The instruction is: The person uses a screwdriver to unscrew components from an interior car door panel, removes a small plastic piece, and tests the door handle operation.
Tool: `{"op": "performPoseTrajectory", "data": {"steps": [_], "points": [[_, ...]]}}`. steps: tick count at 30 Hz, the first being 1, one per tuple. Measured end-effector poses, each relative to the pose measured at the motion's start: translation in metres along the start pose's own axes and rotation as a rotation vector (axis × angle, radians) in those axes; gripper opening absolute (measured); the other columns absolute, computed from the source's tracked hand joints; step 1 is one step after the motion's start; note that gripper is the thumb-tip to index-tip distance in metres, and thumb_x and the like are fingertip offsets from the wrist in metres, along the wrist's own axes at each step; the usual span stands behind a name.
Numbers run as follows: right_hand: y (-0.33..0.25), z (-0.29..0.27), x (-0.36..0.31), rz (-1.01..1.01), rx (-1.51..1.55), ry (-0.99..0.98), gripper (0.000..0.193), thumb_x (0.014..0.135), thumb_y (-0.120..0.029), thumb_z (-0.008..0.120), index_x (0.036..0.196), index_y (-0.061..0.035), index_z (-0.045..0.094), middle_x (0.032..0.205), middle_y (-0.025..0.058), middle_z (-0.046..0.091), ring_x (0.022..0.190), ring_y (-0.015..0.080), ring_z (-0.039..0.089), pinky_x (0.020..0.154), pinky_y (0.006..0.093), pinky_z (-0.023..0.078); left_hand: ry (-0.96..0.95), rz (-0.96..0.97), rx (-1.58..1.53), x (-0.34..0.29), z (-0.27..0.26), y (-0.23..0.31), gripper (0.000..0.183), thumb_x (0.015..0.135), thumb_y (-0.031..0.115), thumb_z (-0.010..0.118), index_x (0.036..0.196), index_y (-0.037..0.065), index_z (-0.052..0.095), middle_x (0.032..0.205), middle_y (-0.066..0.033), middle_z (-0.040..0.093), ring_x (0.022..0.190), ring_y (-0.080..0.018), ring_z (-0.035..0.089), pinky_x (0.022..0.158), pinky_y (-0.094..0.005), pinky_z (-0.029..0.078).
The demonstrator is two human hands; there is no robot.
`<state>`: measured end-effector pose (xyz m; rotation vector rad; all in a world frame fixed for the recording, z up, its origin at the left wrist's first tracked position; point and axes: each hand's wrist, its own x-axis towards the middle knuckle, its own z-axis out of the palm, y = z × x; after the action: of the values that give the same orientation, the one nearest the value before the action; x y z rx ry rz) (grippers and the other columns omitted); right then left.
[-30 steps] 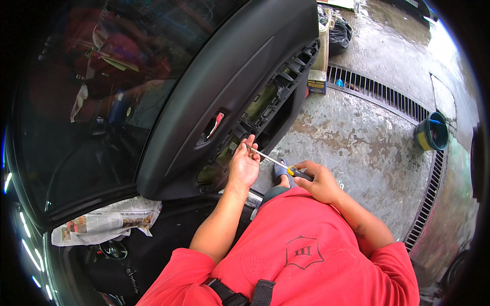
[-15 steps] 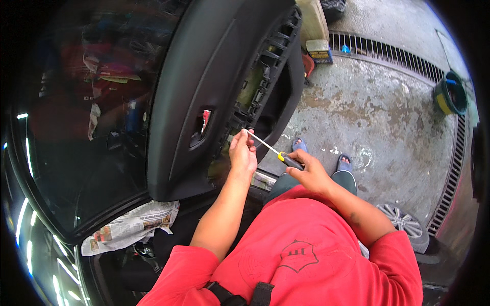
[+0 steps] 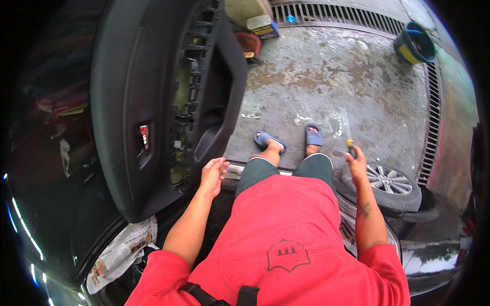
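My right hand (image 3: 359,167) is out to the right, closed round the dark and yellow handle of a screwdriver (image 3: 349,144). The thin shaft points away from me over the floor and is smeared by motion. My left hand (image 3: 210,177) hovers just right of the lower end of a car door panel (image 3: 153,97). Its fingers are curled in toward the thumb; whatever they pinch, if anything, is too small to make out. The black panel has an uncovered strip of clips and slots (image 3: 186,97) along it and a shiny inner door handle (image 3: 144,137).
A wheel with silver spokes (image 3: 390,181) is at my right. Beyond stand a dark bucket (image 3: 416,45), a reddish basin (image 3: 248,45) and a box (image 3: 263,26). A floor grate (image 3: 337,14) crosses the far side. Newspaper (image 3: 122,252) lies at lower left.
My left hand has come off the screwdriver's tip and drawn back toward me. My right hand has swung the screwdriver to the right, away from the panel. My view has shifted right.
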<state>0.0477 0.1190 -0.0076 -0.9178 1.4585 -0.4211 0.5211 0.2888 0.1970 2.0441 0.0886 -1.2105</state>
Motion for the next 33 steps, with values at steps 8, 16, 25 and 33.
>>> {"op": "performPoseTrajectory", "data": {"steps": [8,16,25,33], "points": [[0.079,-0.11,-0.038,0.293,0.008,0.335,0.038,0.086,-0.005,0.07,0.119,-0.0102,0.051,0.084,0.0011,0.056,0.067,0.0107,0.05,0.053,0.029,0.036,-0.079,-0.049,0.118,0.036,0.032,0.0,0.02,0.102,0.022,0.059,0.115,0.007,0.062,0.099,-0.0058,0.07,0.075,-0.01,0.056,0.064,-0.0238,0.041],[0.041,-0.014,-0.006,0.117,-0.246,0.171,0.036,0.079,0.0,0.07,0.107,-0.0064,0.049,0.089,0.0064,0.057,0.082,0.0193,0.056,0.074,0.0352,0.047,-0.184,0.111,0.271,0.048,0.072,0.058,0.022,0.101,0.025,0.063,0.112,0.007,0.066,0.1,-0.0034,0.071,0.076,-0.0074,0.056,0.063,-0.0218,0.041],[-0.135,0.016,0.079,-0.197,-0.872,-0.046,0.028,0.083,-0.011,0.068,0.109,-0.0086,0.057,0.101,0.0214,0.07,0.1,0.0424,0.067,0.081,0.0474,0.051,-0.048,0.059,0.093,0.093,0.05,0.027,0.022,0.099,0.026,0.064,0.108,0.006,0.066,0.092,-0.0044,0.071,0.069,-0.008,0.056,0.058,-0.0245,0.044],[-0.276,0.072,0.232,-0.601,-1.224,-0.43,0.024,0.082,-0.013,0.07,0.106,-0.0125,0.065,0.097,0.0193,0.072,0.097,0.0414,0.069,0.081,0.0486,0.053,0.323,-0.14,-0.368,0.047,0.072,-0.034,0.017,0.099,0.025,0.064,0.092,0.011,0.061,0.068,0.0015,0.056,0.051,-0.0073,0.049,0.042,-0.0238,0.035]]}}
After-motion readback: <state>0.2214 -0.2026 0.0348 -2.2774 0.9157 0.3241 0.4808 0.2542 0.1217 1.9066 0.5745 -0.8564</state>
